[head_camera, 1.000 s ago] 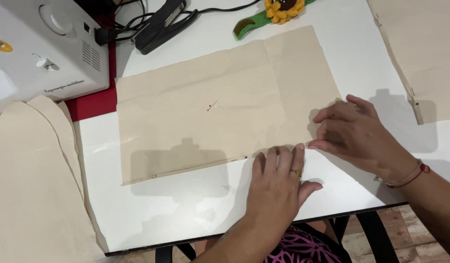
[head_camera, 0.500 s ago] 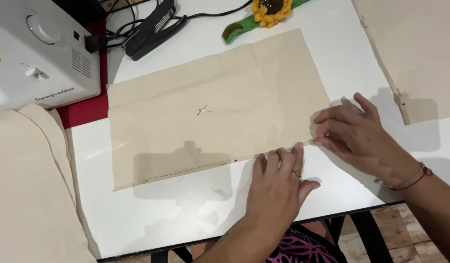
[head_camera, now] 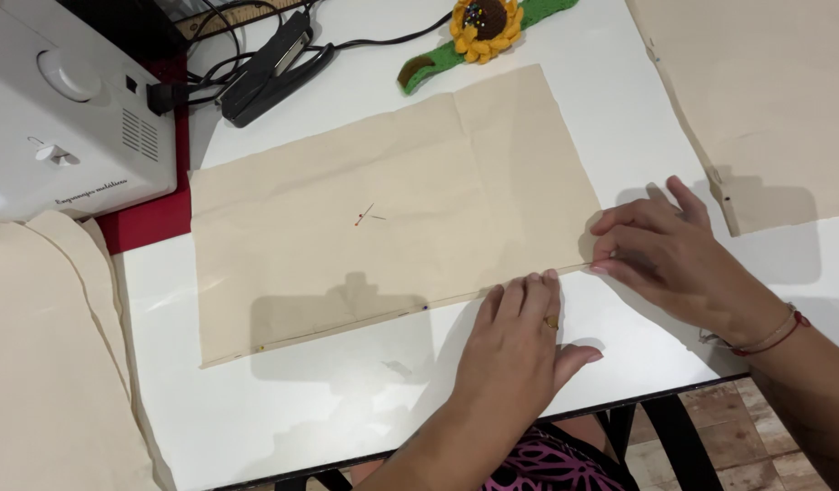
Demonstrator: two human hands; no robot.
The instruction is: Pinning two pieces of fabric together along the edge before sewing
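Note:
A beige rectangle of fabric (head_camera: 392,218) lies flat on the white table (head_camera: 283,409), with a pin (head_camera: 365,216) stuck near its middle and small pins along its near edge. My left hand (head_camera: 519,345) rests flat with its fingertips on that near edge, fingers together and a ring on one. My right hand (head_camera: 674,255) pinches the fabric's near right corner between thumb and fingertips. A red cord bracelet sits on the right wrist.
A white sewing machine (head_camera: 65,118) stands at the far left on a red mat. A black foot pedal (head_camera: 274,68) with cables and a sunflower pincushion (head_camera: 488,27) lie at the back. More beige fabric lies at the left (head_camera: 47,364) and far right (head_camera: 765,100).
The view has shifted slightly, so the fabric sits lower in frame. Both hands stay at the fabric's near right edge, barely moved.

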